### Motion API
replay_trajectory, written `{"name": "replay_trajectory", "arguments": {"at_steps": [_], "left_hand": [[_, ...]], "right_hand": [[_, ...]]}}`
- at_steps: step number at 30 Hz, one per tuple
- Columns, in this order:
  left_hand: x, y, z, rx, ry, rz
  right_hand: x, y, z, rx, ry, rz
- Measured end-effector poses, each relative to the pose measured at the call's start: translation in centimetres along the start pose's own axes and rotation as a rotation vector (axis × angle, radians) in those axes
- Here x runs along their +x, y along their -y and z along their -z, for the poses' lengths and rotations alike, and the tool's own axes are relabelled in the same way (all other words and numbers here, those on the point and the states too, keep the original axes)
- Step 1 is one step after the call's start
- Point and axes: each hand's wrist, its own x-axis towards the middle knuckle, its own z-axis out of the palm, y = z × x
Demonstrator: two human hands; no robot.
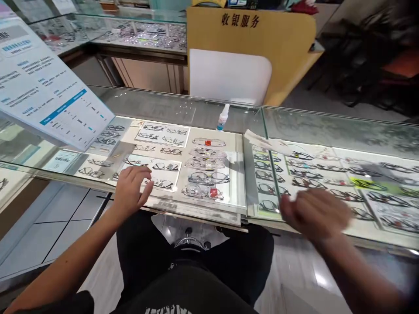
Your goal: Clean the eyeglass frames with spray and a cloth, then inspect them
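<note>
My left hand (pixel 131 189) hovers over the near left part of the glass display counter (pixel 163 104), thumb apart from its loosely bent fingers, holding nothing. Pairs of eyeglasses (pixel 165 166) lie under and around it. Toward the middle, a column of clear-framed glasses (pixel 208 178) sits to the right of that hand. My right hand (pixel 317 213) is smeared by motion above the right counter section; its fingers look curled, but whether anything is in them cannot be made out. A small spray bottle (pixel 223 118) stands upright on the counter, and a pale cloth (pixel 266 143) lies to its right.
A large printed board (pixel 49 83) leans over the counter's left side. Rows of dark frames (pixel 306 174) fill the right section. Beyond the counter are a white chair back (pixel 229 74) and a yellow cashier desk (pixel 281 52). A wheeled stool base (pixel 189 237) shows below.
</note>
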Motion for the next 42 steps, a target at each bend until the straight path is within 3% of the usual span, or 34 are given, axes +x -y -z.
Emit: {"name": "replay_trajectory", "arguments": {"at_steps": [2,3,6,13,15,20,22,25,30,33,42], "left_hand": [[-1.7,-0.6,-0.1,0.018,0.015,0.02],[-2.3,-0.8,-0.2,0.028,0.032,0.031],[-3.3,-1.0,-0.5,0.033,0.089,0.055],[-4.8,-1.2,-0.6,0.043,0.15,0.094],[-5.5,-1.5,-0.3,0.045,0.157,0.091],[-7.7,-2.4,0.8,0.07,0.17,0.087],[-8.8,-2.7,1.3,0.071,0.173,0.085],[-10.3,-3.2,1.9,0.071,0.17,0.084],[-12.7,-4.0,2.8,0.083,0.157,0.087],[-13.8,-4.5,3.2,0.087,0.158,0.091],[-15.1,-5.0,4.0,0.108,0.165,0.092]], "right_hand": [[0.6,2.5,0.0,0.031,0.094,0.251],[1.0,3.7,-0.3,0.046,0.114,0.306],[1.9,6.5,-1.7,0.065,0.129,0.349],[3.4,9.5,-3.2,0.119,0.241,0.441],[4.0,11.0,-3.0,0.174,0.4,0.397],[4.6,15.3,-2.5,0.482,1.021,0.126],[4.0,16.4,-3.6,0.559,1.168,0.014],[2.7,16.9,-7.2,0.399,1.32,-0.187],[1.2,16.1,-15.0,0.215,1.259,-0.39],[0.4,14.9,-18.2,0.204,1.236,-0.481],[-0.5,12.7,-22.0,0.271,1.317,-0.473]]}}
